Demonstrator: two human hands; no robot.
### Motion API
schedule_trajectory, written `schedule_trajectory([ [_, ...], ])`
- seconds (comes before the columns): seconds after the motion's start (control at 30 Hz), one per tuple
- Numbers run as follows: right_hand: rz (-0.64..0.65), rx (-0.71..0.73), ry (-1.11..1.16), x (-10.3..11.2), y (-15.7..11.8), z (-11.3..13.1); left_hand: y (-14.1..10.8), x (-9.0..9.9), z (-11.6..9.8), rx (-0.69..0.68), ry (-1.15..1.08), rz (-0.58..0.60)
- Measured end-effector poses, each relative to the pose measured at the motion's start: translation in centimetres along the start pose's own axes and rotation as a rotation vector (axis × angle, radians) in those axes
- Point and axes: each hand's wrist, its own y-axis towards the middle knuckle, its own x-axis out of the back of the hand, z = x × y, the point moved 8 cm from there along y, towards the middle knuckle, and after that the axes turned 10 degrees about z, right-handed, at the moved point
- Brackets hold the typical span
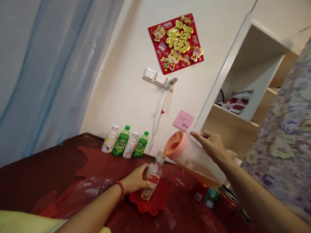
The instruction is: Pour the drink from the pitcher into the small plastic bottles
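Note:
My left hand (pixel 139 178) is wrapped round a clear plastic bottle (pixel 153 174) with a red and white label. Below the bottle is a red dish (pixel 155 205) with a wavy rim. My right hand (pixel 211 142) grips the handle of a translucent pitcher (pixel 201 161) with an orange lid (pixel 174 145). The pitcher is tipped to the left, its spout at the open mouth of the bottle, and amber liquid lies along its lower side. Whether liquid is running into the bottle is hard to make out.
Several capped bottles (pixel 120 141) stand in a row against the wall. Cans, among them a green can (pixel 211 197), stand under the pitcher on the right. A white cord (pixel 159 121) hangs from the wall socket. A flowered curtain (pixel 283 142) hangs at right, a blue curtain (pixel 46 71) at left.

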Motion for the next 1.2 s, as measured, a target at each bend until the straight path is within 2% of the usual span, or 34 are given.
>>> schedule_trajectory([
  [0.43,-0.004,-0.007,-0.024,0.1,0.1,-0.1,-0.2,-0.1,-1.0,-0.006,0.000,0.014],
  [1.2,-0.005,-0.009,-0.005,0.2,0.0,-0.1,0.0,-0.1,0.0,-0.010,-0.016,0.008],
])
